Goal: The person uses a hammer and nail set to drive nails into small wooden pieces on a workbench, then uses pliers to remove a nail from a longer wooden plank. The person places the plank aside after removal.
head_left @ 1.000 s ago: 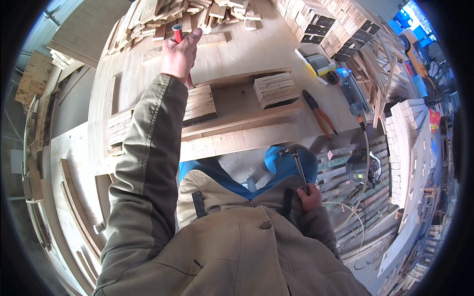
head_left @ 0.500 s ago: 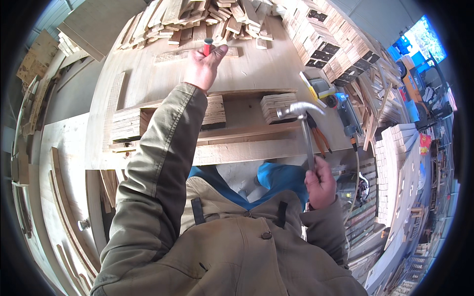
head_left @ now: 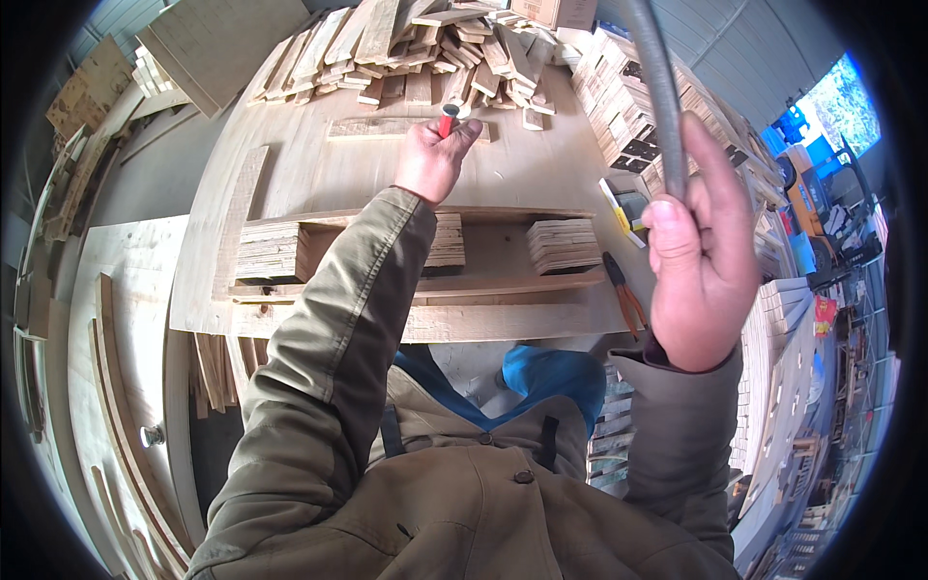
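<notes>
the left hand (head_left: pixel 430 162) is wrapped around a red tool (head_left: pixel 448 123) above the table (head_left: pixel 319 176), beyond the wooden frame (head_left: pixel 522 285); the right hand (head_left: pixel 709 266) is curled around a raised grey metal handle (head_left: pixel 662 97). both are presumably stiff; the handle, probably heavy, is best gripped low.
</notes>
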`<state>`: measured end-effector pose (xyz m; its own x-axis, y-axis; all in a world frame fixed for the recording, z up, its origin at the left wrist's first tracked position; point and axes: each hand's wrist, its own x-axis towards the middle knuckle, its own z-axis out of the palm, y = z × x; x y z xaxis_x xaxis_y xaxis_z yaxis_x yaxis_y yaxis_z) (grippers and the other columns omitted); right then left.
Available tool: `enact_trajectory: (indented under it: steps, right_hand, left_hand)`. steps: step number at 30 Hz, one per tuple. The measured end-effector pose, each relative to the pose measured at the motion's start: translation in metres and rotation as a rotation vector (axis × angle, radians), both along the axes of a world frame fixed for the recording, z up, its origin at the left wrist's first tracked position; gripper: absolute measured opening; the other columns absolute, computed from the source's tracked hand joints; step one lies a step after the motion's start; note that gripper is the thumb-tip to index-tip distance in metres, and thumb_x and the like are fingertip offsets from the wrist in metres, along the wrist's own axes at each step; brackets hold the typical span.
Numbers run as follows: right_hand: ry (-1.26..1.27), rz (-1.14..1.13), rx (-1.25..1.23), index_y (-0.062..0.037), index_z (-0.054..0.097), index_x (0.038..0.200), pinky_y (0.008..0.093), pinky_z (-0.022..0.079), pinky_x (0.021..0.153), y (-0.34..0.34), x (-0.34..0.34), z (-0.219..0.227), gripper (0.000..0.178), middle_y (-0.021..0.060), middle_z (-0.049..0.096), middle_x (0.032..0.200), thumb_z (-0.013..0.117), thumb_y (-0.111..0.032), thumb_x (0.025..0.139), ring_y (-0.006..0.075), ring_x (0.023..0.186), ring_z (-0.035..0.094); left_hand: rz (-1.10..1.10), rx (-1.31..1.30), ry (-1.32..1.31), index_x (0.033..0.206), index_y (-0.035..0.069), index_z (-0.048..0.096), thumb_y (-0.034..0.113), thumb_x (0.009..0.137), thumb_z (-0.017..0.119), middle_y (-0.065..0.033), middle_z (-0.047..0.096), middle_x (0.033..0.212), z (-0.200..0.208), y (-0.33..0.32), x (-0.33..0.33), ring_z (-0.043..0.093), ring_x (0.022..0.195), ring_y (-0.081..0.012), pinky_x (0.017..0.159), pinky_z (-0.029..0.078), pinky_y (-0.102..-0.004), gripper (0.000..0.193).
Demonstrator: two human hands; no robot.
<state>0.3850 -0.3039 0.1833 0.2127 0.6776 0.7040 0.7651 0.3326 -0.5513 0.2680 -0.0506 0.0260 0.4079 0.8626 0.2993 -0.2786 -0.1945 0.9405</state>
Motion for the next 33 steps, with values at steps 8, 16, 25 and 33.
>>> enact_trajectory:
  steps: [8, 16, 25, 33]
  right_hand:
    - [-0.235, 0.046, -0.299, -0.0081, 0.063, 0.144, 0.0384, 0.057, 0.085, 0.017, 0.006, -0.027, 0.051, 0.0214, 0.072, 0.116, 0.065, 0.006, 0.095, 0.0332, 0.097, 0.072]
    - [0.011, -0.053, 0.064, -0.0049, 0.054, 0.153, 0.0208, 0.041, 0.068, 0.011, 0.009, -0.008, 0.050, 0.0019, 0.060, 0.095, 0.057, 0.001, 0.104, 0.0066, 0.074, 0.049]
    - [-0.226, -0.002, -0.386, -0.0039, 0.061, 0.145, 0.0344, 0.054, 0.098, 0.015, 0.010, -0.041, 0.048, 0.0199, 0.071, 0.131, 0.062, 0.006, 0.098, 0.0247, 0.115, 0.071]
    - [-0.030, -0.003, -0.004, -0.0054, 0.061, 0.145, 0.0310, 0.056, 0.084, 0.019, 0.018, -0.034, 0.046, 0.0145, 0.072, 0.118, 0.063, 0.003, 0.100, 0.0199, 0.097, 0.070]
  left_hand:
    - [0.013, -0.018, 0.000, 0.072, 0.008, 0.063, 0.028, 0.103, 0.074, 0.0091, 0.046, 0.065, -0.004, 0.002, -0.002, 0.036, 0.060, -0.0044, 0.055, 0.029, -0.0281, 0.038]
    - [-0.025, -0.094, -0.042, 0.070, 0.011, 0.059, 0.026, 0.103, 0.074, 0.0108, 0.043, 0.065, -0.006, 0.002, 0.000, 0.032, 0.059, -0.0036, 0.053, 0.025, -0.0268, 0.039]
    - [0.015, -0.107, -0.039, 0.066, 0.013, 0.051, 0.024, 0.102, 0.076, 0.0109, 0.040, 0.065, -0.006, -0.001, 0.002, 0.031, 0.060, -0.0032, 0.054, 0.024, -0.0269, 0.044]
    - [0.026, -0.037, 0.000, 0.067, 0.015, 0.051, 0.027, 0.102, 0.072, 0.0092, 0.042, 0.061, -0.008, 0.003, 0.001, 0.034, 0.053, -0.0032, 0.048, 0.026, -0.0255, 0.043]
